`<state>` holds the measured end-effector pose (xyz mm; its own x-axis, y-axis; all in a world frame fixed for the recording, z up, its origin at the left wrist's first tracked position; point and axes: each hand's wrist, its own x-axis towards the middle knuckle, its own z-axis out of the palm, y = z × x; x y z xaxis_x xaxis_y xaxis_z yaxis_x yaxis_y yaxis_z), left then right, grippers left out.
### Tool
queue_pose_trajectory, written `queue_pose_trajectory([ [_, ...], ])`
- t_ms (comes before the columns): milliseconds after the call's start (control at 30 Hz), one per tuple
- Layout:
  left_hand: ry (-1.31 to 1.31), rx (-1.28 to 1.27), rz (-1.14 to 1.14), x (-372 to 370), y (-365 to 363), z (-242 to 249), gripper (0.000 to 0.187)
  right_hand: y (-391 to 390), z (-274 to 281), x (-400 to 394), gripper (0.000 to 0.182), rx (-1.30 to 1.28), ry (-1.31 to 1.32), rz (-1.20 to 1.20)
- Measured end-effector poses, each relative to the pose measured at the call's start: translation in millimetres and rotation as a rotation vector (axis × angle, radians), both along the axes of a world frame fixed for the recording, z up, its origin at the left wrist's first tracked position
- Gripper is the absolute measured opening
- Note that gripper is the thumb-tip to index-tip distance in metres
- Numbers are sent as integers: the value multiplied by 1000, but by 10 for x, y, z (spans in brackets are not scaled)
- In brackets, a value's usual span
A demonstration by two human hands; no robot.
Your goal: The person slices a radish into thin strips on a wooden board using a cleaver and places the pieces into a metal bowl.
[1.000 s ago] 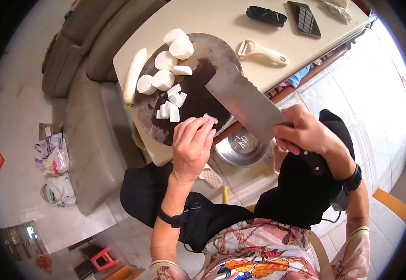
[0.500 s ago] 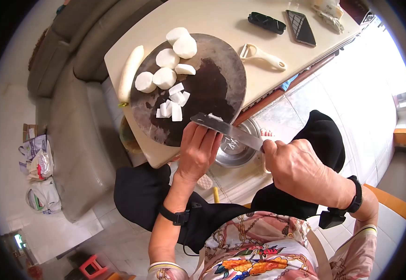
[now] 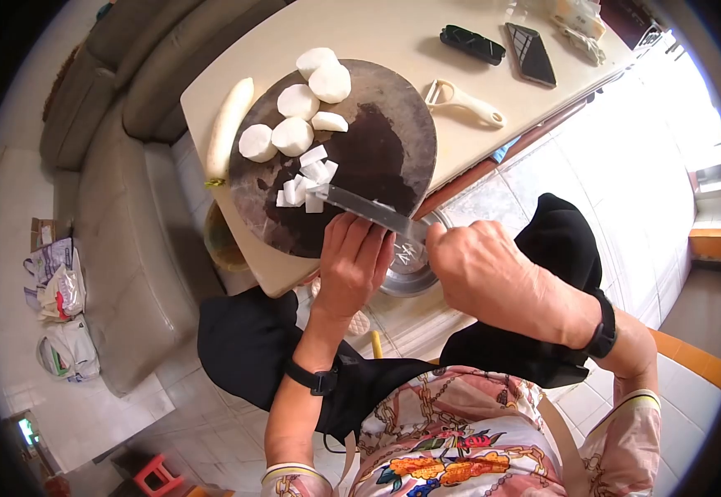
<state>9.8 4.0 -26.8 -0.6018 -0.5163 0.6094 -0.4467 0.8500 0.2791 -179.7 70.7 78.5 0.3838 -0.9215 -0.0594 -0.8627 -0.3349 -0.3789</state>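
Note:
My right hand point(image 3: 501, 277) is wrapped round the handle of a knife point(image 3: 364, 207), its blade pointing left across the near edge of a round dark chopping board point(image 3: 385, 166). Just behind the blade, the bent fingers of my left hand point(image 3: 350, 265) press on a piece of white radish, mostly hidden by knife and fingers. Beyond the blade tip lies a small heap of cut radish chunks point(image 3: 314, 171). Several thick radish rounds point(image 3: 292, 137) and a half-round piece point(image 3: 330, 122) sit farther back on the board.
A whole white radish point(image 3: 232, 124) lies on the table point(image 3: 273, 277) left of the board. To the right are a peeler point(image 3: 468, 103), a black case point(image 3: 472, 45) and a phone point(image 3: 532, 54). A metal basin point(image 3: 410, 286) with white scraps stands below the table edge.
My right hand has moved left with the knife, so the blade tip now reaches the heap of chunks. My left hand stays at nearly the same spot on the board's edge.

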Motion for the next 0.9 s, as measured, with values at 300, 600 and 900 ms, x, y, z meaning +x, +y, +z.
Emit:
queue_pose_trajectory([
  [300, 37, -27, -4, -12, -8, -10, 28, 152, 77, -137, 13, -40, -43, -49],
  [600, 1, -30, 3, 18, -12, -50, 27, 165, 62, -87, 13, -12, -3, 20],
  [900, 39, -44, 19, -18, 0, -30, 28, 17, -63, 1, 13, -83, -46, -73],
])
